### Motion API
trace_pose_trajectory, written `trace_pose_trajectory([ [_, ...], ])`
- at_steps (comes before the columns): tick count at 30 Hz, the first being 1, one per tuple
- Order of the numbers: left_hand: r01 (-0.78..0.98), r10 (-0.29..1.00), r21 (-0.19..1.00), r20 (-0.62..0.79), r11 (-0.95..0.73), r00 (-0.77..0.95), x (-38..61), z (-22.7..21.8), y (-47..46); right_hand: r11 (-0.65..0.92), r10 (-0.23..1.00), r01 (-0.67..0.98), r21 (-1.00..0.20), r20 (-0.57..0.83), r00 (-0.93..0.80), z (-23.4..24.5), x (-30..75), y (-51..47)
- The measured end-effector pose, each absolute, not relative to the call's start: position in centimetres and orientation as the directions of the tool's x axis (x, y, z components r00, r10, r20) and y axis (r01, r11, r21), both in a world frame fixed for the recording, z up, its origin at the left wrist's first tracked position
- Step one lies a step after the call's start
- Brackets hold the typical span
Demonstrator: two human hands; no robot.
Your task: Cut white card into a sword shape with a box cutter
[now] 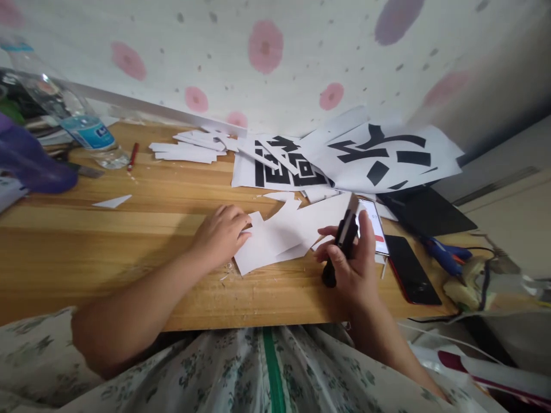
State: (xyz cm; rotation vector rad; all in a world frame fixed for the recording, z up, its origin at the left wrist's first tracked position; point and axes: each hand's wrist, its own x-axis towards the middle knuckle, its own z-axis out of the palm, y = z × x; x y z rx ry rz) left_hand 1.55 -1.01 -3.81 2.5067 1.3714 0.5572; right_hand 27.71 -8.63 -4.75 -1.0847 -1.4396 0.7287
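1. My white paper (275, 238) lies on the wooden table (107, 258) between my two hands, its long axis slanting from near left up toward far right. That slant is the relation that counts: one end sits at my left, the other runs off past my right.

2. My left hand (224, 235) is the nearer one, touching the paper's left end. The fingers are bent, palm down, with thumb and forefinger at the edge; the edge slips out of sight there, so I can't tell whether I'm pinching it or only steadying it.

3. My right hand (355, 267) is closed around a black tool (345, 229), thumb on the near side, some fingers reaching past its left. The tool is tilted, its top leaning away and to the right, in front of the paper's right part.

4. My left forearm comes in from the lower left with the elbow bent; my right rises from the lower right, angled inward.

5. Just beyond my right fingers is a lit phone (379, 232), with a dark phone (413, 269) to its right. Printed sheets (357, 166) lie past the paper's far edge.
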Motion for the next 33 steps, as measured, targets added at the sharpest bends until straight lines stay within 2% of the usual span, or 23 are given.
trace_pose_trajectory([
  [2, 0.704, 0.762, 0.291, 0.239, -0.647, 0.601, 1.2, -3.8, -1.3, 0.368, 0.927, 0.13, -0.921, 0.373, 0.023, -4.1, 27.3, -8.8],
  [6, 0.58, 0.631, 0.28, 0.143, -0.765, 0.763, 0.9, -3.3, -2.7, 0.223, 0.974, 0.017, -0.975, 0.224, 0.033, -2.4, 26.6, -9.0],
  [9, 0.601, 0.63, 0.266, 0.032, -0.754, 0.776, 1.1, -2.7, -4.0, 0.077, 0.997, -0.087, -0.993, 0.076, 0.017, -1.8, 26.0, -8.3],
  [13, 0.626, 0.628, 0.169, -0.044, -0.762, 0.777, 1.4, -2.9, -5.2, -0.074, 0.997, -0.242, -0.968, -0.067, -0.04, -2.0, 25.2, -6.8],
  [16, 0.622, 0.631, 0.173, -0.007, -0.763, 0.776, 1.5, -4.0, -5.7, -0.103, 0.992, -0.296, -0.95, -0.074, -0.106, -2.4, 24.5, -6.4],
  [20, 0.62, 0.641, 0.212, 0.046, -0.756, 0.766, 1.8, -5.0, -5.9, -0.071, 0.977, -0.335, -0.94, 0.002, -0.213, -2.9, 24.2, -6.5],
  [23, 0.628, 0.635, 0.145, 0.001, -0.764, 0.773, 2.2, -4.7, -5.9, -0.085, 0.968, -0.308, -0.948, -0.005, -0.251, -2.9, 24.0, -6.8],
  [27, 0.617, 0.616, 0.052, -0.031, -0.786, 0.787, 2.5, -3.9, -6.0, -0.115, 0.976, -0.195, -0.974, -0.074, -0.205, -3.0, 23.3, -7.0],
  [30, 0.61, 0.61, -0.009, -0.013, -0.793, 0.793, 2.5, -3.9, -6.1, 0.038, 0.996, -0.086, -0.996, 0.044, -0.073, -3.8, 22.8, -7.1],
  [33, 0.602, 0.603, -0.056, 0.0, -0.796, 0.798, 2.5, -4.0, -6.2, 0.154, 0.987, 0.171, -0.973, 0.159, 0.012, -4.4, 22.8, -7.4],
])
